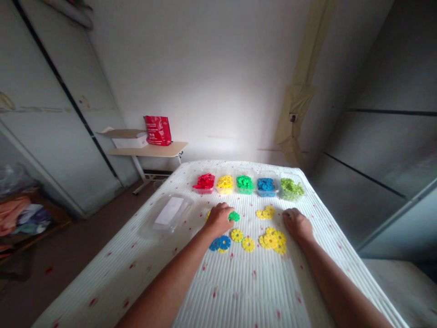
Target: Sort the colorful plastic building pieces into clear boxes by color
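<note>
My left hand (pixel 220 218) is closed, its fingertips on a green notched plastic disc (pixel 234 216) at table level. A yellow disc (pixel 208 215) peeks out behind that hand. Nearer to me lie blue discs (pixel 224 242) overlapping a yellow one, and two single yellow discs, one at the left (pixel 237 235) and one at the right (pixel 248 244). My right hand (pixel 297 224) rests with curled fingers on the table; what they may hold is hidden. Left of it are a small yellow cluster (pixel 265 212) and a larger yellow cluster (pixel 272 240).
Clear tubs stand in a row at the back, with red pieces (pixel 205 181), yellow pieces (pixel 225 182), green pieces (pixel 245 182), blue pieces (pixel 266 185) and light green pieces (pixel 292 187). A clear lid (pixel 180 214) lies left on the ribbed white cover (pixel 239 291).
</note>
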`<action>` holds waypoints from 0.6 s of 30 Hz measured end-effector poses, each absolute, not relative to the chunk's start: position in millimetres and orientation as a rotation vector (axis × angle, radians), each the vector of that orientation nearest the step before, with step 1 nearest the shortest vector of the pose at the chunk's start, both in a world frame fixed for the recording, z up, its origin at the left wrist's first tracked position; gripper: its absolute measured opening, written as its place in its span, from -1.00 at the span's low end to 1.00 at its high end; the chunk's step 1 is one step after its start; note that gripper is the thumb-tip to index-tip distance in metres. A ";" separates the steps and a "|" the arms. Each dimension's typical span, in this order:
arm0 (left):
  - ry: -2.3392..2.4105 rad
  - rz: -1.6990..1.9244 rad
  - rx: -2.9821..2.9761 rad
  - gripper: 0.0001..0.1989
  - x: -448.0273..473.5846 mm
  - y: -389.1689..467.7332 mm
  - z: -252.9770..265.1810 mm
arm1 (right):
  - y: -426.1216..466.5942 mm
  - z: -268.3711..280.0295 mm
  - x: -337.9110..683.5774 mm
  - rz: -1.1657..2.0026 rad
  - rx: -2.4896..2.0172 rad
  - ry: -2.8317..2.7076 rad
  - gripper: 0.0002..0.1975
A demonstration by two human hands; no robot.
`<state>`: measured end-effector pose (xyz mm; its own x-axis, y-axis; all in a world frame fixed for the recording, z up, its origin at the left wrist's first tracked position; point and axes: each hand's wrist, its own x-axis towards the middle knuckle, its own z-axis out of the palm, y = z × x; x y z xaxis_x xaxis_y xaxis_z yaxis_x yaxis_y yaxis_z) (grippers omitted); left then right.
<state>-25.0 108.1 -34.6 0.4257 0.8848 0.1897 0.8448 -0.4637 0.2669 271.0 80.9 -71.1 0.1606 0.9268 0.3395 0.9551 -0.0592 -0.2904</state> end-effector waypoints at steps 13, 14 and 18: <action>1.566 0.185 2.467 -0.78 -14.7 122.4 -31.1 | 78.5 -66.9 267.9 -0.092 -2.019 -1.772 -0.80; 1.569 0.185 2.466 -0.78 -14.2 122.4 -30.2 | 78.6 -67.0 267.8 -0.092 -2.019 -1.771 -0.80; 1.566 0.187 2.464 -0.80 -11.3 126.7 -24.8 | 79.6 -67.5 267.9 -0.084 -2.005 -1.758 -0.82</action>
<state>-11.3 126.7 -24.8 0.4254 0.9050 -0.0083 0.8775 -0.4103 0.2482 267.9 79.6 -67.5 0.1777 0.9214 0.3455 0.9502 -0.0694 -0.3038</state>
